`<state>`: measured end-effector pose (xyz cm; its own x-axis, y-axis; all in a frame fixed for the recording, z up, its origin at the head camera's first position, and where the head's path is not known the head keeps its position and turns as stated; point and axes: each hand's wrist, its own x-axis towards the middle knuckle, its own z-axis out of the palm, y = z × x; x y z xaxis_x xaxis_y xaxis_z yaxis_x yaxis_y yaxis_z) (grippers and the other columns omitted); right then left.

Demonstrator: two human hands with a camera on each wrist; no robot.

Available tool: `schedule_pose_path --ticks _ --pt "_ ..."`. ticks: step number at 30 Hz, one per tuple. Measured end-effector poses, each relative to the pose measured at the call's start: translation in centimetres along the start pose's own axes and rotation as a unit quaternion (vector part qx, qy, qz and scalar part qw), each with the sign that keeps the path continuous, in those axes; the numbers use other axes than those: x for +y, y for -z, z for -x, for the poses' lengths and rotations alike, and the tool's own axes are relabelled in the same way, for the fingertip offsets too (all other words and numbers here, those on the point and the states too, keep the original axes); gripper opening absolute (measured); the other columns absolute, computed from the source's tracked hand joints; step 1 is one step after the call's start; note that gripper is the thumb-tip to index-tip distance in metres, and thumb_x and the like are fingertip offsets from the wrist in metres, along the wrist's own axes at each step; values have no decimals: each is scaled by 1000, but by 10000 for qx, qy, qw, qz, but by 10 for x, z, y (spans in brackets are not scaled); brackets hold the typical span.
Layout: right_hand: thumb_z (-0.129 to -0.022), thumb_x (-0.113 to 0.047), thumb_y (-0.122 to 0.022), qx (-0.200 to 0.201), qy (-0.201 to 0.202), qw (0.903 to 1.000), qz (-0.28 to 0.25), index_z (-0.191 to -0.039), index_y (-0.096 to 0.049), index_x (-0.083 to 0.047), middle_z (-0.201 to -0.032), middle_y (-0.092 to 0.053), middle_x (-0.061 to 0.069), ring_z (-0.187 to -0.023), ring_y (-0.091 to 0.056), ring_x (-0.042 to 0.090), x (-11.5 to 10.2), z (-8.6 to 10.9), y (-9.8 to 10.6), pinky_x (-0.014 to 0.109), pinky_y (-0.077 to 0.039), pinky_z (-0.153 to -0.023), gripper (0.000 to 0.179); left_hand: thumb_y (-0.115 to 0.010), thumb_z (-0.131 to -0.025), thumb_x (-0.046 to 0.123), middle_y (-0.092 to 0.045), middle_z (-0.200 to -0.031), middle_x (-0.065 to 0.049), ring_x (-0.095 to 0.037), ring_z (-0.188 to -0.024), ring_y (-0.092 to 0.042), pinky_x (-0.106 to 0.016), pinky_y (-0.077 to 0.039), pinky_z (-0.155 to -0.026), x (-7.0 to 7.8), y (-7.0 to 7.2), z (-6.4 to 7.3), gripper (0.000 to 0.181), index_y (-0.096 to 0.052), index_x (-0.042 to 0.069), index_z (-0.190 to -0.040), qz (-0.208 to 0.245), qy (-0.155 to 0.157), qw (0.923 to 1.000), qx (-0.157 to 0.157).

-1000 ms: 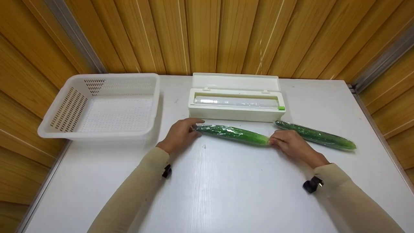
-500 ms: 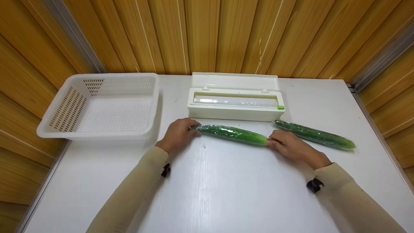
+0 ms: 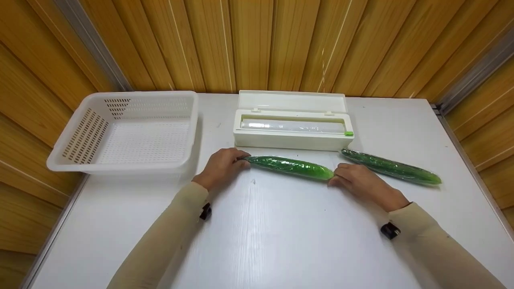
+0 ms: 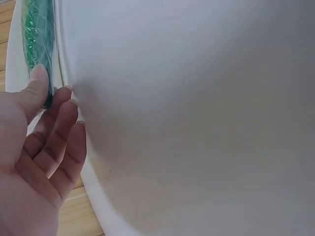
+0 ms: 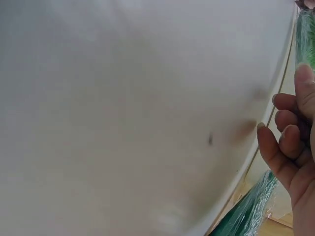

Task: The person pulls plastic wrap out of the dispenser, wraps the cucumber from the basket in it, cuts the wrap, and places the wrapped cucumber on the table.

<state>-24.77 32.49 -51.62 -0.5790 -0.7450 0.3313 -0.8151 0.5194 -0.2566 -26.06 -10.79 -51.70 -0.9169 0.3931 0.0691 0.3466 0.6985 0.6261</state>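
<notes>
A green cucumber point(image 3: 289, 167) wrapped in clear plastic film lies across the table in front of a white film dispenser point(image 3: 293, 140). My left hand point(image 3: 223, 166) pinches its dark left end between thumb and fingers; the left wrist view shows the thumb pressed on the wrapped tip of the cucumber point(image 4: 39, 39). At the pale right end, my right hand point(image 3: 363, 182) pinches the film with thumb and curled fingers. A second wrapped cucumber point(image 3: 393, 167) lies to the right, just beyond the right hand. In the right wrist view the held cucumber point(image 5: 305, 44) shows only at the edge.
The dispenser's lid point(image 3: 293, 101) is up, with a roll of clear film point(image 3: 293, 125) inside and a green slider point(image 3: 348, 133) at its right end. A white perforated basket point(image 3: 188, 160) stands at the left back. Wood-patterned walls point(image 3: 253, 44) border the white table point(image 3: 281, 241).
The right fingers have shifted slightly at the cucumber's pale end, and the cucumber has turned a little. My left hand's raised index finger has come down onto the dark end.
</notes>
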Motion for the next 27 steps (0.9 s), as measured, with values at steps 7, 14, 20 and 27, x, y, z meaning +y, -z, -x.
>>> schedule_pose_path --ticks 7,14,20,27 --pt "-91 -2 -80 95 -294 9988 -383 -88 -71 -13 -80 -66 -8 -74 -65 13 3 5 -1 36 -54 -66 14 -72 -103 20 -76 -118 -8 -24 -114 -69 -40 -52 -102 -1 2 2 26 -76 3 -122 660 8 9978 -98" --pt "-107 -16 -65 -598 -1556 9849 -473 -79 -59 -19 -73 -54 -13 -73 -54 12 -2 5 5 36 -48 -68 28 -67 -105 8 -75 -113 -10 -18 -97 -66 -36 -57 -89 -2 2 2 24 -74 -2 -125 780 -208 9960 -389" --pt "-111 -19 -58 -964 -2012 9726 -646 -82 -61 -17 -75 -56 -10 -77 -56 16 -2 4 9 42 -49 -74 29 -69 -103 10 -78 -100 -8 -16 -87 -68 -33 -59 -83 -2 0 1 20 -79 -2 -116 104 -660 9975 -231" --pt "-113 -24 -55 -949 -2106 9706 -677 -81 -58 -18 -74 -51 -7 -74 -52 16 0 3 9 40 -46 -71 32 -67 -104 8 -74 -90 -6 -18 -84 -67 -36 -58 -83 -2 1 3 17 -79 -1 -111 -195 -954 9951 -164"
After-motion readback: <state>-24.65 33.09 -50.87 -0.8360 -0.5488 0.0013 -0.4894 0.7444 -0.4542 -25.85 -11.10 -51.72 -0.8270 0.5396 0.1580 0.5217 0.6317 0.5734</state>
